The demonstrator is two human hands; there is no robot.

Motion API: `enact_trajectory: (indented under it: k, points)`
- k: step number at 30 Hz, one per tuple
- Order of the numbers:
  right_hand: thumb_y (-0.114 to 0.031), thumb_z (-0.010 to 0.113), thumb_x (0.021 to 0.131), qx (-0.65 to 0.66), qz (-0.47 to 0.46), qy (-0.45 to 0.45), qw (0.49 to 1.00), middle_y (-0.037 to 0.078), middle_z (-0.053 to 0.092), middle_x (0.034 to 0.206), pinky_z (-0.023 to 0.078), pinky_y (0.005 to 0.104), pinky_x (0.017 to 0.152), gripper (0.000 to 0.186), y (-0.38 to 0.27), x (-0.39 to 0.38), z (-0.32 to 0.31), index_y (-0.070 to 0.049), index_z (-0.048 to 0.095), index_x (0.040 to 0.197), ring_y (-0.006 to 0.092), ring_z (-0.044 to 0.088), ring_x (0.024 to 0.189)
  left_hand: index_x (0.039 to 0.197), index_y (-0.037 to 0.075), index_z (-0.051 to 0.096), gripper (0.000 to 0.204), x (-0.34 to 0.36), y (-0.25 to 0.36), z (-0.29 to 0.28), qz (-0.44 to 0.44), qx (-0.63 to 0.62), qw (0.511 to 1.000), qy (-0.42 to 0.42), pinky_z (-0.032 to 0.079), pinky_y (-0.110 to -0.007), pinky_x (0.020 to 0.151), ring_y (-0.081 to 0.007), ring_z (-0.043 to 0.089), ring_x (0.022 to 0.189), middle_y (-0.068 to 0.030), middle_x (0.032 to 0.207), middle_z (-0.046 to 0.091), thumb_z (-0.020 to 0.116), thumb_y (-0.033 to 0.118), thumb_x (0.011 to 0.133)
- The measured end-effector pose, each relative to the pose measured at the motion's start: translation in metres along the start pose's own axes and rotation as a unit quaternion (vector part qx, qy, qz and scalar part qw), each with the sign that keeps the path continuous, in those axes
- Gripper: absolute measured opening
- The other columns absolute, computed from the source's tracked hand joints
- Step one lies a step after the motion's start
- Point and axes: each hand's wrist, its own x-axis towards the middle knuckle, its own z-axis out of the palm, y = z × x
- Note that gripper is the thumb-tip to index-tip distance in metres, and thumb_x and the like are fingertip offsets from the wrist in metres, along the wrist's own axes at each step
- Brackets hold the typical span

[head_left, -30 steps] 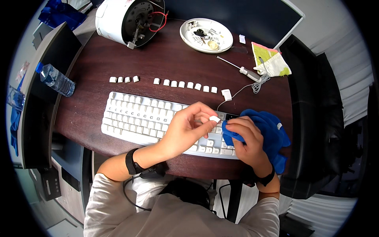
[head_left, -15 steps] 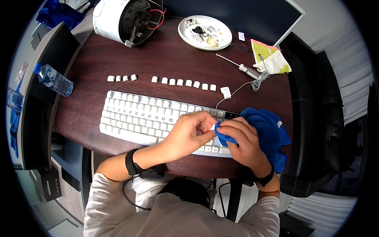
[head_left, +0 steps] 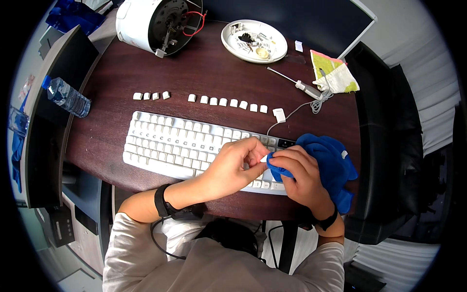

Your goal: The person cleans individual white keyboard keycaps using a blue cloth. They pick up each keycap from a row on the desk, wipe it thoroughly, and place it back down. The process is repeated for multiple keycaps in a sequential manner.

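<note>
My left hand (head_left: pixel 235 164) pinches a small white keycap (head_left: pixel 264 158) above the right part of a white keyboard (head_left: pixel 168 170). My right hand (head_left: pixel 300 171) grips a bunched corner of a blue cloth (head_left: pixel 327 158) and presses it against the keycap. The rest of the cloth drapes over the keyboard's right end and the table beside it. Behind the keyboard, loose white keycaps (head_left: pixel 224 102) lie in a row, with a larger keycap (head_left: pixel 279 115) at the row's right end. Both hands hide some of the keys.
A screwdriver (head_left: pixel 308 89) and coiled grey cable (head_left: pixel 318 103) lie at the right, near a yellow-green and white cloth (head_left: pixel 335 78). Farther back are a white dish (head_left: pixel 277 51) of small parts and an opened white appliance (head_left: pixel 134 27). A water bottle (head_left: pixel 68 97) is at the left.
The keycap between my hands has tilted slightly and shows a little more of its white surface. Both hands stay in nearly the same place.
</note>
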Motion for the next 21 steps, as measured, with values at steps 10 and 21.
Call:
enact_trajectory:
  k: [10,21]
  points:
    - [0.011,0.062,0.058,-0.004,-0.011,0.002,1.000,0.012,0.062,0.098,0.052,0.0354,0.068,0.042,-0.0020,-0.0006,0.0020,0.000,0.061,0.098,0.0289,0.060,0.082,0.090,0.001,0.056,0.013,-0.0005,-0.0013,-0.0008,-0.021,-0.040,0.999,-0.004,0.046,-0.021,0.064,-0.0049,0.054,0.070,-0.0003,0.077,0.058,0.064,-0.006,0.082]
    - [0.011,0.061,0.057,-0.009,-0.013,-0.002,1.000,0.012,0.061,0.097,0.052,0.0361,0.067,0.043,-0.0041,0.0004,0.0008,-0.001,0.061,0.099,0.0292,0.060,0.081,0.090,0.001,0.057,0.011,-0.0011,-0.0028,0.0000,-0.026,-0.046,0.999,-0.003,0.046,-0.021,0.063,-0.0051,0.055,0.069,0.0001,0.077,0.059,0.064,-0.004,0.083]
